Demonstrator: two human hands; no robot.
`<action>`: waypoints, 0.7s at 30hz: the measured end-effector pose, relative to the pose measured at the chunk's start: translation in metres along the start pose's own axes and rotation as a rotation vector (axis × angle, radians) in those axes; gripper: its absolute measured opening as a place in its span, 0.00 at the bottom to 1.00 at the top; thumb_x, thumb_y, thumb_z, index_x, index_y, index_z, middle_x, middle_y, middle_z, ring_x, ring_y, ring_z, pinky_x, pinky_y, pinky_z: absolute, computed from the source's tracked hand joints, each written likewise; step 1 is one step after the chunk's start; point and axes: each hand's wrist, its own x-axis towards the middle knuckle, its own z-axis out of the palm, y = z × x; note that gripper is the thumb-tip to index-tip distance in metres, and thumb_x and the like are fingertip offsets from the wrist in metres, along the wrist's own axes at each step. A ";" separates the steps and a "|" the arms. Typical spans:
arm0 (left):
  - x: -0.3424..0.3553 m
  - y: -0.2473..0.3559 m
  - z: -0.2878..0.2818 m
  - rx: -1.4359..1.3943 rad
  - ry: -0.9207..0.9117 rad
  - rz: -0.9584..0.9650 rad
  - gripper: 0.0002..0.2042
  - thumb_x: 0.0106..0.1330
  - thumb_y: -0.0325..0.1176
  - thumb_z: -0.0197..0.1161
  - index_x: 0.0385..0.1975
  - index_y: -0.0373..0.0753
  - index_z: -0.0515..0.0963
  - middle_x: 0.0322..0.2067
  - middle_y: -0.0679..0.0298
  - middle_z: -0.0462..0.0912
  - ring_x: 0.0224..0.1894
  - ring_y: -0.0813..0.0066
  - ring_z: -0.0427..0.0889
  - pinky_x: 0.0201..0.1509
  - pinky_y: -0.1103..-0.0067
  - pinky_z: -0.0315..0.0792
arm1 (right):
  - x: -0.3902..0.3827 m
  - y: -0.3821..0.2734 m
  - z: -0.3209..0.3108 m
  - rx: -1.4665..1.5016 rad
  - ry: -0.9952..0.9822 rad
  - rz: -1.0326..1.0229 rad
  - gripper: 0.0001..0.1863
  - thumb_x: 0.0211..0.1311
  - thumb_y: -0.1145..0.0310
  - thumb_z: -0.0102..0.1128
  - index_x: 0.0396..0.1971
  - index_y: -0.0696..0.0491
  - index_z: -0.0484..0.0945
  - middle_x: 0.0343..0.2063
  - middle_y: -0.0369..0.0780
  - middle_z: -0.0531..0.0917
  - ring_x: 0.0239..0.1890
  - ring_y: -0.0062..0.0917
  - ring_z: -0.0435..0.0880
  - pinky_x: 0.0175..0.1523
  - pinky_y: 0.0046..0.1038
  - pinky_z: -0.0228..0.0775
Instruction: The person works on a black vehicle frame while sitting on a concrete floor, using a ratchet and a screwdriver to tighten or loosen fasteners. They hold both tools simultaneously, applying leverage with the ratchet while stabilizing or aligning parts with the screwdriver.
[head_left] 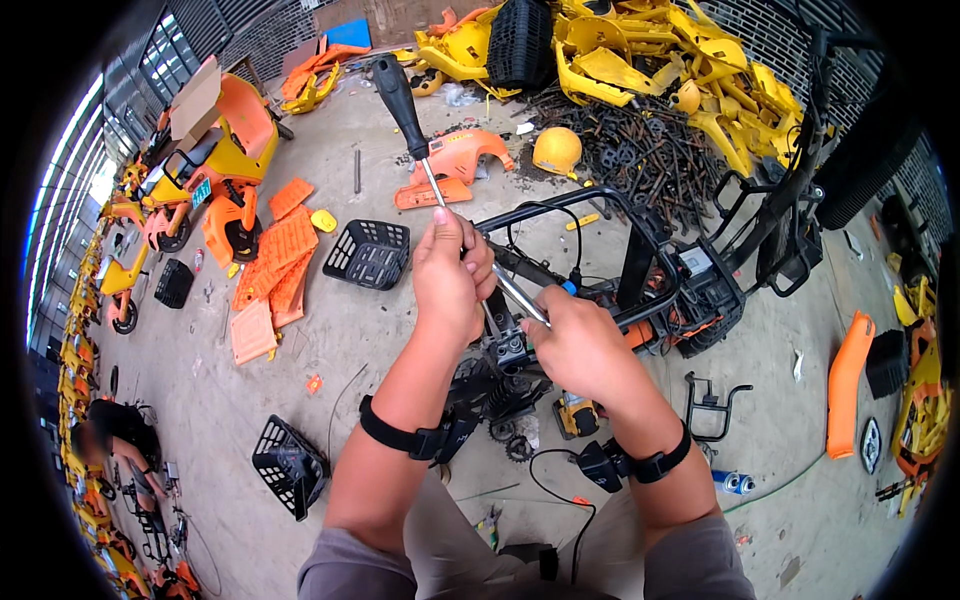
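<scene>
A stripped black frame (pixel 637 262) stands on a grey, scuffed concrete floor (pixel 765 400), and over its left end the left hand (pixel 455 265) is closed around the thin shaft of a black-handled screwdriver (pixel 402 110), handle up. The right hand (pixel 585 340), over the same end of the frame, is curled around a silver metal rod (pixel 522 298); its far end is hidden, so whether it meets the frame I cannot tell. Beyond the frame, a jumble of dark metal parts (pixel 640 145) spreads below a heap of yellow panels (pixel 600 68), with a grey, brick-patterned wall (pixel 755 30) behind. Left of the frame lie a black basket (pixel 367 254) and stacked orange panels (pixel 278 262); farther that way are a parked yellow-and-orange scooter (pixel 240 125) and, nearer the wearer, a bent-over co-worker (pixel 125 430). A yellow power tool (pixel 577 415) sits on the frame's near side. Right of the frame, a long orange panel (pixel 849 385) rests on the floor, with blue cans (pixel 733 483) nearer the wearer.
</scene>
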 end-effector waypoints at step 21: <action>-0.016 -0.008 0.005 0.075 0.101 0.195 0.19 0.79 0.49 0.44 0.26 0.44 0.63 0.16 0.72 0.57 0.16 0.84 0.53 0.16 0.83 0.47 | 0.001 0.004 -0.002 0.007 -0.028 0.011 0.12 0.60 0.68 0.61 0.32 0.64 0.74 0.27 0.57 0.82 0.35 0.54 0.82 0.43 0.47 0.74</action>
